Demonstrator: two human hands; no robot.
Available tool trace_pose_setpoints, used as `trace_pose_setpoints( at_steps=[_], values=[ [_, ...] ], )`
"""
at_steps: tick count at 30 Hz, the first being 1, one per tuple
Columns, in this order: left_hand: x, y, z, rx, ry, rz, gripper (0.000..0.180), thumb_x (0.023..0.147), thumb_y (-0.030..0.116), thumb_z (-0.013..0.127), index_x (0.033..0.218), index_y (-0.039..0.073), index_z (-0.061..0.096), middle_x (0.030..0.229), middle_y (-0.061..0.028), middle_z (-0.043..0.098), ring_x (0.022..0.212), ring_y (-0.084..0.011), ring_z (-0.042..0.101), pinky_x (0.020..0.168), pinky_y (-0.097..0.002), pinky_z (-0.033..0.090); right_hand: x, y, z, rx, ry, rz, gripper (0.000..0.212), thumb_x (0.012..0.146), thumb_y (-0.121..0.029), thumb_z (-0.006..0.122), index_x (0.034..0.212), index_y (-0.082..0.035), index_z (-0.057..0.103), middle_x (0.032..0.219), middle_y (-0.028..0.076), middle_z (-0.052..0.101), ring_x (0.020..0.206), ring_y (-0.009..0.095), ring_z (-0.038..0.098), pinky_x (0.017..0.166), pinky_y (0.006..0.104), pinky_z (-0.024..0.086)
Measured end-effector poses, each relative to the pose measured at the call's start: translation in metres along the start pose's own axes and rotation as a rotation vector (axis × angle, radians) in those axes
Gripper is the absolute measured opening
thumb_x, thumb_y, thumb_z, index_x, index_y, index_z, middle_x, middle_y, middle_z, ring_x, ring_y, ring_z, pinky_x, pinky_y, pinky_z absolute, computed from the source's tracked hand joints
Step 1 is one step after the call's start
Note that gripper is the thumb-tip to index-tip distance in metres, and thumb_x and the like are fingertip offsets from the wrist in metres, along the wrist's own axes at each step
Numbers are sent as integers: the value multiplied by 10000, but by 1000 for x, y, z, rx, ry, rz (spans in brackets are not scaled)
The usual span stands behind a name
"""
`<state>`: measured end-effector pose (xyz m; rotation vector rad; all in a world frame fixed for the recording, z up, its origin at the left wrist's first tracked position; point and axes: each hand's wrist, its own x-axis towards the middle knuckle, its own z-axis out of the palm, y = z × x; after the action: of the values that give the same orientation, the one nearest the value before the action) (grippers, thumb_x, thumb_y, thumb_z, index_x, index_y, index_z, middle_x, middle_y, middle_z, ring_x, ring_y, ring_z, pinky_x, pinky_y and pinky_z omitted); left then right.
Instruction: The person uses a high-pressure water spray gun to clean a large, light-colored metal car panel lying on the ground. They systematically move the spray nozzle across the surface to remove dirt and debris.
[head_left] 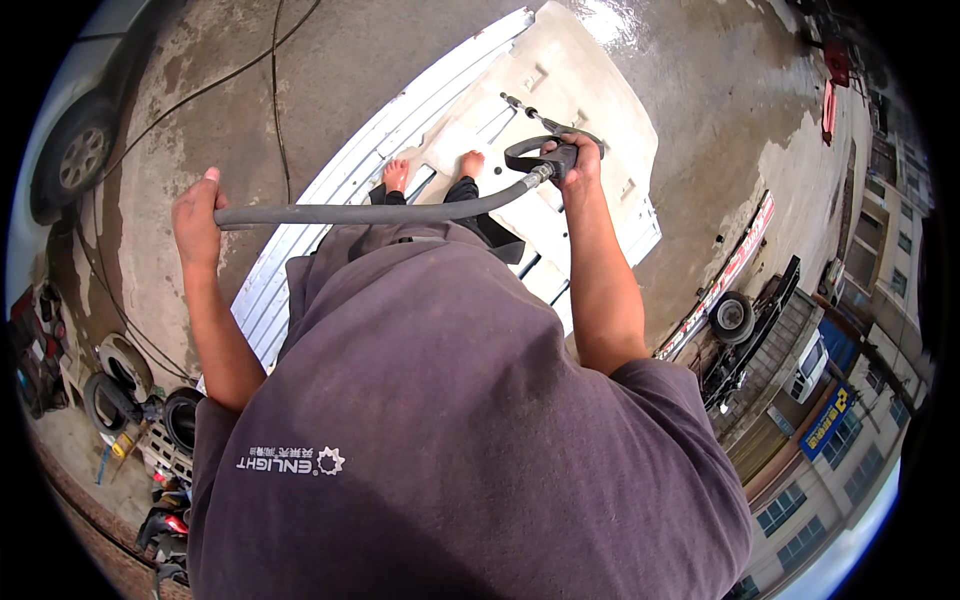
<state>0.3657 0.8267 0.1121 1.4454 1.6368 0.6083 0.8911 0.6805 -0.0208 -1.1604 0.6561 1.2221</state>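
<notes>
My right hand [582, 165] is wrapped round the grip of a black pressure washer gun [520, 150], whose short metal lance points away toward the far left. From the gun's rear fitting a thick grey hose [380, 213] runs left across my waist. My left hand [198, 218] grips that hose, thumb up. Under my bare feet lies a large moulded panel [610, 120], cream coloured on top. White ribbed metal [320, 200] shows along its left side. No water jet can be made out at the lance tip.
Wet concrete [690, 60] surrounds the panel. Thin black hoses [275, 110] trail over the floor at the left, near a parked car's wheel [85, 150]. Old tyres [125, 365] and clutter lie at the lower left. A flatbed trailer with a wheel [733, 317] stands at the right.
</notes>
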Motion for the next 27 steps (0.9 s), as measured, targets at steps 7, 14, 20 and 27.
trace_pose_setpoints(
  at_steps=[7,14,20,27],
  values=[
    [-2,-2,-4,-31,2,-24,467,960,310,551,594,29,482,580,1,419,582,-114,375,549,-309,292,15,30,-11,18,11,146,159,795,-59,504,907,31,435,767,167,504,603,281,538,558,406,540],
    [-1,-4,1,52,-45,10,457,940,300,564,586,21,485,569,-5,404,572,-118,375,539,-314,290,30,1,-8,21,-58,-15,166,782,-32,521,919,-31,426,837,130,476,624,260,509,551,379,501],
    [1,3,6,91,-61,7,456,937,298,558,595,7,479,570,-21,417,572,-133,382,542,-325,296,20,-10,0,12,-45,-46,162,789,-47,514,917,-27,417,824,129,471,625,261,512,559,380,504],
    [13,-1,-5,39,-49,6,465,943,313,552,602,6,480,575,-28,424,579,-139,387,545,-328,295,12,28,-14,48,7,55,180,778,-36,518,931,6,433,796,156,491,612,281,531,585,409,539]
  ],
)
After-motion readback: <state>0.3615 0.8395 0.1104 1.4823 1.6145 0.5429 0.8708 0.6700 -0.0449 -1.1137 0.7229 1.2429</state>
